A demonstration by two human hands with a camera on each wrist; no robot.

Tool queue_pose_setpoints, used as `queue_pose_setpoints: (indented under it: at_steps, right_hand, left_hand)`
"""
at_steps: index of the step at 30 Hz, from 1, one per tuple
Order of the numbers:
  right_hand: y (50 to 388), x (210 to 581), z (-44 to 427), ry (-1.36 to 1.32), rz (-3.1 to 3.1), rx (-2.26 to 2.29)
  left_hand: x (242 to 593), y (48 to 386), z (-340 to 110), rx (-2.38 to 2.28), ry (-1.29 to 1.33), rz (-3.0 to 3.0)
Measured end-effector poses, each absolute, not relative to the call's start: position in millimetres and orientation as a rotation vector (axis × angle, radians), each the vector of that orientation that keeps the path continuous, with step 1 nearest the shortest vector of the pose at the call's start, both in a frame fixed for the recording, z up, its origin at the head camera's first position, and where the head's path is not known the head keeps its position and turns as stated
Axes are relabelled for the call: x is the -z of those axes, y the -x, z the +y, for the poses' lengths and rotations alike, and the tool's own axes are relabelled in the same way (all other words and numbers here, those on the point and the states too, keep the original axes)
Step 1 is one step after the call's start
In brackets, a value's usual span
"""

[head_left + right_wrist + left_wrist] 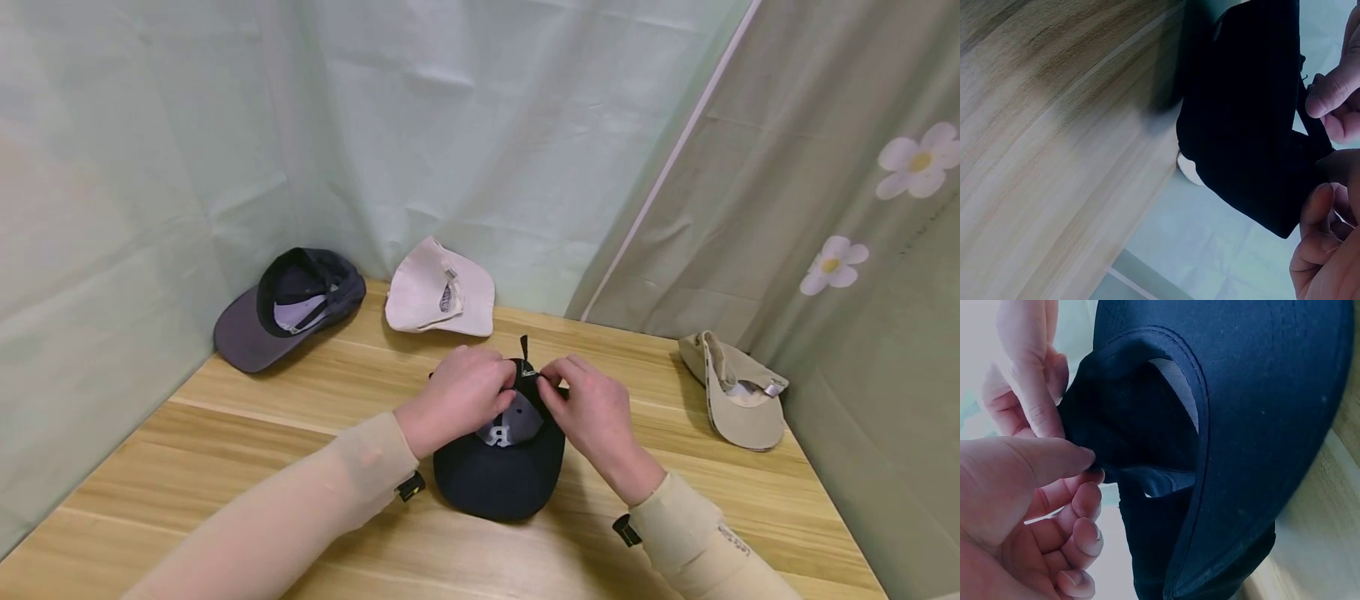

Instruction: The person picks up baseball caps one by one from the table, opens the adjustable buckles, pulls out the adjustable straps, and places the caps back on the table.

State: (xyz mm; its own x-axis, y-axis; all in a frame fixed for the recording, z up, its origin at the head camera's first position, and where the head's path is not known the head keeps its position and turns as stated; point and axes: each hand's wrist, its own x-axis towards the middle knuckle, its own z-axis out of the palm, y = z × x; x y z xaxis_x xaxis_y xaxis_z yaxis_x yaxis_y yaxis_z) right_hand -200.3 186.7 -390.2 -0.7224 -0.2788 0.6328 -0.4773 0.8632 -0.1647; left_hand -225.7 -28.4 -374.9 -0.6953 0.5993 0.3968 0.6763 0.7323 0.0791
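The left hand (461,392) and right hand (592,408) each pinch, thumb against finger, the far edge of a dark navy-black fabric cap (498,483) with a rounded brim, which lies between them over the pale striped wooden table (262,417), brim toward the person. The step in hand looks like fine work at the cap's back edge; the next move seems to call for steady, matched fingertip pressure.

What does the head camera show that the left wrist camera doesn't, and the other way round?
Only the head camera shows the gray cap, white cap, tan cap and printed flowers. Only the left wrist camera clearly shows the stitched seam beside the brim of the held cap. Both show that cap, the left hand, right hand and wooden table.
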Motion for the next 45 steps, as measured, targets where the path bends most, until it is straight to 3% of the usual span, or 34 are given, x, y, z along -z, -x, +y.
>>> queue_pose_setpoints:
  at_steps: [19, 45]
  right_hand:
    - [202.4, 395.4, 189.4, -0.692, -2.305, -0.287]
    - [203.0, 393.0, 195.8, -0.542, -2.340, -0.333]
  left_hand:
    - [369.2, 222.0, -28.7, 0.357, 0.967, -2.568]
    - [369.2, 221.6, -37.2, 0.376, 0.981, -2.570]
